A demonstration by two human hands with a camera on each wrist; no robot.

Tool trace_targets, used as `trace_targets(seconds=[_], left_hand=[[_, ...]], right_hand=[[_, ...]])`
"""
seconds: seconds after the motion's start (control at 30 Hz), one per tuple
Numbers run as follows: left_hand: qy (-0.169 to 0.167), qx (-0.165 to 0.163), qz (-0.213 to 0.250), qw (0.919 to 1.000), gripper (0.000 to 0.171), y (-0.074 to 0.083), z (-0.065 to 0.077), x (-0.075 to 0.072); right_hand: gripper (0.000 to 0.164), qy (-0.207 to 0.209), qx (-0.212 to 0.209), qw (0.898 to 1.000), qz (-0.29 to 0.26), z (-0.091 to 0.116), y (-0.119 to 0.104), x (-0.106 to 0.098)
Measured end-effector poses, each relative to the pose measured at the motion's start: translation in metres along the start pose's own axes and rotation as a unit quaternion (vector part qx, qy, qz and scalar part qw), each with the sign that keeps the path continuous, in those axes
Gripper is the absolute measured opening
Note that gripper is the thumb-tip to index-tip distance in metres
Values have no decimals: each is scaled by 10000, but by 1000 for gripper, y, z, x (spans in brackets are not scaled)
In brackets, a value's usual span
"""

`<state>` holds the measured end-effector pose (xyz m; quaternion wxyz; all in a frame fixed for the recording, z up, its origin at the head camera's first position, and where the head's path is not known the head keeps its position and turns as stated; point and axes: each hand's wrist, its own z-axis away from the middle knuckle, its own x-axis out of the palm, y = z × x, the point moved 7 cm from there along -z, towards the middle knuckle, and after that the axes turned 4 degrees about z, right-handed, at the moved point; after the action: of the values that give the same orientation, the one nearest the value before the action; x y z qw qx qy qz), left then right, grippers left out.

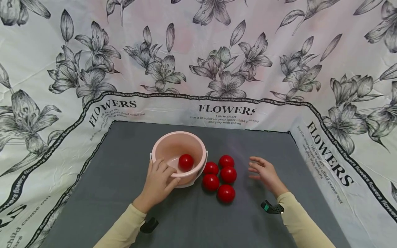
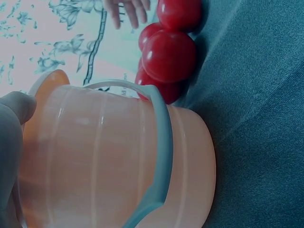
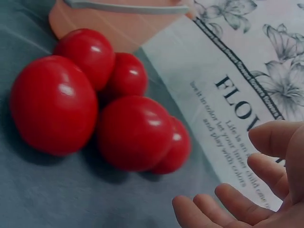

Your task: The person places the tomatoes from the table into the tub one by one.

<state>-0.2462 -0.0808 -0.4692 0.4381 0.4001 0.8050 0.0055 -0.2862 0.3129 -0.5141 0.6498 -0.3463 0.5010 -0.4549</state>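
Note:
A pink bucket [image 1: 173, 146] stands on the grey cloth, one shiny red ball [image 1: 186, 162] inside it. My left hand [image 1: 159, 184] grips the bucket's near rim, with fingers over the edge and thumb along the outside. In the left wrist view, the bucket's pale handle [image 2: 164, 142] hangs down against its wall. Right of the bucket several red balls [image 1: 228, 175] lie in a close cluster. My right hand [image 1: 265, 174] hovers to the right of them, fingers loosely spread and holding nothing; the right wrist view shows it apart from the balls [image 3: 135, 133].
Grey cloth [image 1: 118, 193] covers the work surface. A white flower-printed sheet [image 1: 173, 112] borders it at the back and both sides, rising behind. Dark bands [image 1: 273, 207] with small devices sit at both wrists.

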Motion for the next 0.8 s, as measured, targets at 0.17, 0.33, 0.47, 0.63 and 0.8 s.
trace_targets(seconds=[0.17, 0.33, 0.47, 0.63, 0.8], left_hand=[[30, 106, -48, 9999, 21, 0, -1, -2], [16, 83, -48, 10000, 20, 1, -1, -3], [23, 59, -20, 10000, 20, 1, -1, -3], [34, 51, -34, 10000, 20, 1, -1, -3], [-65, -27, -63, 10000, 21, 1, -1, -3]], right_hand=[[58, -45, 107, 9998, -131, -3, 10, 19], [57, -176, 124, 9995, -243, -9, 18, 36], [56, -213, 207, 9990, -344, -13, 22, 45], [54, -145, 312, 9987, -382, -16, 27, 52], [54, -101, 364, 9987, -340, -18, 29, 58]])
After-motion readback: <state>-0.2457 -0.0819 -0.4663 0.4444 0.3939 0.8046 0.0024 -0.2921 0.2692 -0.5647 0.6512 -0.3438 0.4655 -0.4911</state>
